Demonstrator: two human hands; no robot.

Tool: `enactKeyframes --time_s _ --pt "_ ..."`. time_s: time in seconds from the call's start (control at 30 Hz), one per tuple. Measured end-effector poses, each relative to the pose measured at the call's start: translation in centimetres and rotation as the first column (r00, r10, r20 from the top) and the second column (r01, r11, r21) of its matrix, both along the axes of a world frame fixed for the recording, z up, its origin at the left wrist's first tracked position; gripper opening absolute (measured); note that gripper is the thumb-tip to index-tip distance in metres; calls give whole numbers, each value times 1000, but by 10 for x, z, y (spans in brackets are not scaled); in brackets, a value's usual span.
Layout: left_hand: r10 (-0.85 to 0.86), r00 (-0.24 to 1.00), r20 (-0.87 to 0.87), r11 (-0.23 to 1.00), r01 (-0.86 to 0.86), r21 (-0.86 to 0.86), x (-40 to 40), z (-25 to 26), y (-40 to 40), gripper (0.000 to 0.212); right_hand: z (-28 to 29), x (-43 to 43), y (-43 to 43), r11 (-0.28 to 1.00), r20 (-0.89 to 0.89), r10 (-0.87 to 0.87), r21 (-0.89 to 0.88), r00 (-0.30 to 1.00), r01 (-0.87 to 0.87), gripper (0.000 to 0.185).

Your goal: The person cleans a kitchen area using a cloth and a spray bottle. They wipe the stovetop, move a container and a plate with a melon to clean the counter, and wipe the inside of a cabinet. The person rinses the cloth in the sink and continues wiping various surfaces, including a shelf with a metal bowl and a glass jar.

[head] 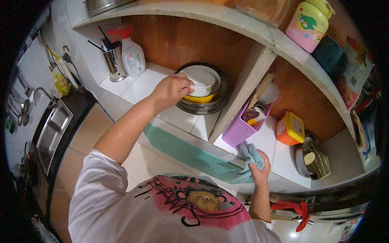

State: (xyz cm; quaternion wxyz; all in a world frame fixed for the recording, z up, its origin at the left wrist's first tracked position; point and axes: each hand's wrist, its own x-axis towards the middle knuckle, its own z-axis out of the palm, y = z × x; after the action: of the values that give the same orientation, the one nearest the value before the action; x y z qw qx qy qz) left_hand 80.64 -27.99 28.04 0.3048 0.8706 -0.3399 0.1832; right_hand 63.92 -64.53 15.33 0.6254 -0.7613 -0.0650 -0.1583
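Observation:
My left hand [173, 89] pinches the near-left rim of a small white bowl [202, 79]. The bowl sits nested in a larger bowl with a yellow outside [204, 99], white within. Under these is a stack of metal basins [203, 110] on the white-tiled shelf. Lower right, my right hand [262, 168] grips a crumpled blue-green cloth [251, 154]. That cloth is at the shelf's front edge, close to the bottom of a purple plastic basket [240, 127]. Utensils stand in the basket, their lower parts hidden by its walls.
A spray bottle [133, 56] with a red trigger and a metal utensil holder [115, 60] stand at left. A concrete divider [243, 95] splits the shelf. Beyond the basket are an orange tub [289, 129] with a yellow lid and a cut squash [316, 158]. A metal sink [56, 130] lies far left.

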Motion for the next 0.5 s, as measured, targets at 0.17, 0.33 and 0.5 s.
enactKeyframes --time_s 0.17,0.33,0.5 --pt "-10 999 40 997 7 74 -1 0 0 16 -11 0 -6 999 28 10 -48 1000 -9 51" --pt "144 976 161 977 -114 -180 -6 -18 7 32 -10 0 -6 997 17 4 -71 1000 -2 50" --pt "55 771 -635 611 -529 -589 2 -55 37 39 -3 -2 8 994 0 -105 -28 995 105 57"
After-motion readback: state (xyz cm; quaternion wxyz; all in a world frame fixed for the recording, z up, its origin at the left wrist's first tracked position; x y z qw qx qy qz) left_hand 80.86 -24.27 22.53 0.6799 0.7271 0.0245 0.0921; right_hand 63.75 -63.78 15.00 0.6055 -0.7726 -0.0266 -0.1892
